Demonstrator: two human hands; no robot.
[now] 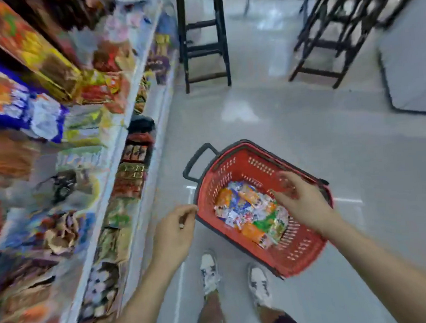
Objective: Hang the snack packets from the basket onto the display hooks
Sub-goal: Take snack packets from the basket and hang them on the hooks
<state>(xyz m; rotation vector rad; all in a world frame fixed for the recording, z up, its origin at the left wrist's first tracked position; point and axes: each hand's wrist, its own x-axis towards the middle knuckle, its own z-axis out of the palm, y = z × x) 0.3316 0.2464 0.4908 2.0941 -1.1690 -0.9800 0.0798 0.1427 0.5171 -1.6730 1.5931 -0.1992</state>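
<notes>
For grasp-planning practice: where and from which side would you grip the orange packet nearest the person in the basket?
Probably pinch the orange packet by its near edge, from above: it lies flat, and the basket walls block sideways reach.

basket (305, 253) mouth open above | shelves (121, 152) wall off left | stools (204, 49) behind | floor (330, 141) free right

Illumination bright and even, from overhead; pale glare patches lie on the floor (240, 111) at middle and far distance. Shadows soft and faint. Heavy motion blur smears the shelf goods (36, 102) on the left (labels unreadable). The basket (302, 253) near centre is fairly sharp; the right hand (301, 201) shows blurred fingers. Wide-angle distortion bends lines at the edges.
</notes>
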